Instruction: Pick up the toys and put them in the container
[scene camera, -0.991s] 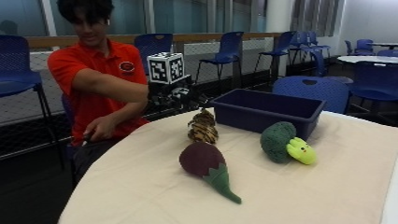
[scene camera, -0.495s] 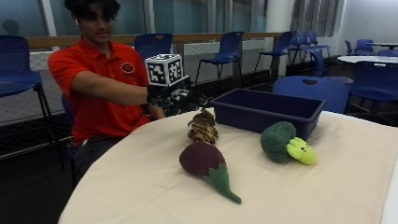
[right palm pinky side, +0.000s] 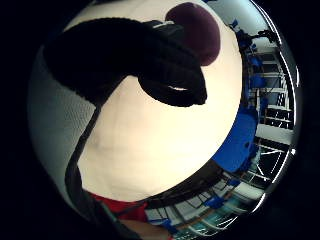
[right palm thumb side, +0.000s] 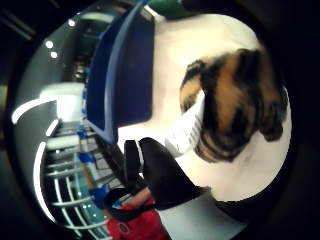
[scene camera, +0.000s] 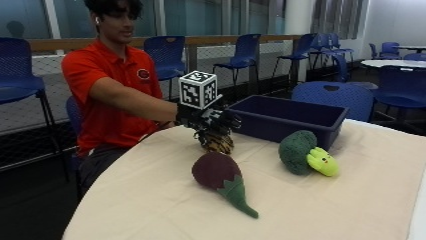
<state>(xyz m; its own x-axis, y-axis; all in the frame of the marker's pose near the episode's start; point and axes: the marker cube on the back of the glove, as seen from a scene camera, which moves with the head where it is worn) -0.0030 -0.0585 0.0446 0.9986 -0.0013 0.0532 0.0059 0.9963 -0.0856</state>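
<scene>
The right hand (scene camera: 208, 120) is reaching out over the striped brown toy (scene camera: 217, 142), which is standing on the surface (scene camera: 153, 200) just in front of the blue container (scene camera: 286, 119), likely first pick because nearest. Fingers are curling down around its top but seemingly not closing on it yet. The arm is extending level from the far-left. The purple eggplant toy (scene camera: 216, 172) is lying nearer, the green broccoli toy (scene camera: 305, 155) to the right, both untouched.

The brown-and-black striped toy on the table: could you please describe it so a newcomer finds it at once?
Start at the blue container on the table's far side. Just before its near corner, under the gloved right hand, stands the striped toy. Unlike the purple eggplant toy and green broccoli toy, it has tan-and-black bands.
</scene>
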